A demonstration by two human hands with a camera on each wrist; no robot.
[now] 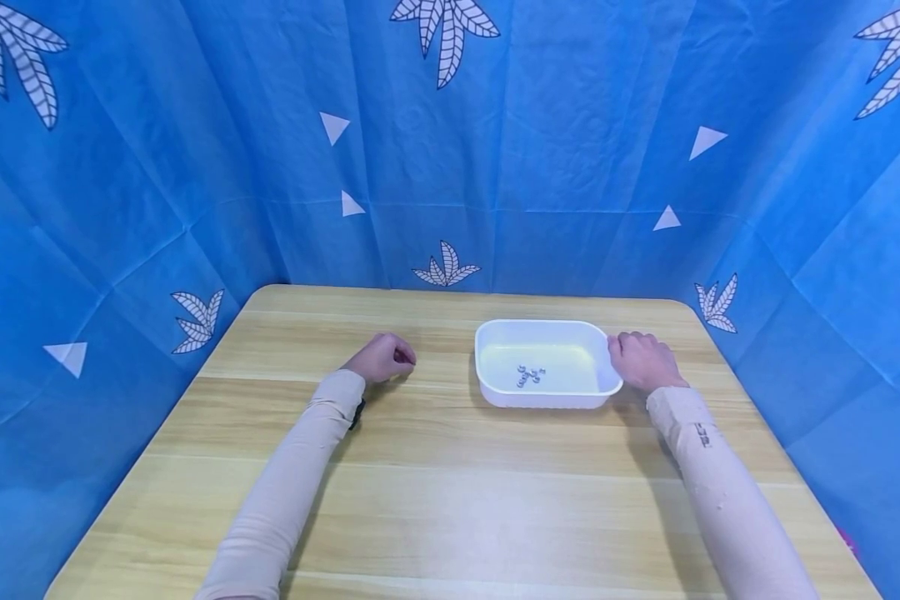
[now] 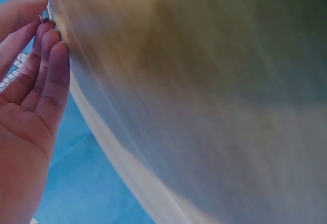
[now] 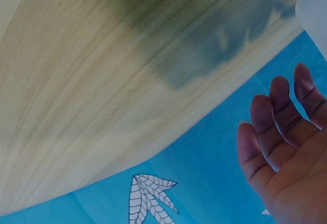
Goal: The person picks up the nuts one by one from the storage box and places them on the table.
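Observation:
In the head view my left hand (image 1: 382, 358) hovers over the table's middle left, fingers curled in. The left wrist view shows the thumb and fingertips of this hand pinching a tiny shiny metal piece (image 2: 45, 20); its exact kind I cannot tell. To the right stands a white plastic tray (image 1: 547, 400), with several small metal pieces (image 1: 528, 376) gathered on its floor. My right hand (image 1: 643, 361) rests at the right rim of the tray. Its fingers (image 3: 263, 115) are relaxed and slightly spread in the right wrist view, and its thumb is hidden there.
The light wooden table (image 1: 450, 517) reaches back to a blue curtain (image 1: 570, 142) with leaf and triangle prints. More of this curtain hangs along the left and right sides. Both forearms in pale sleeves lie across the front of the table.

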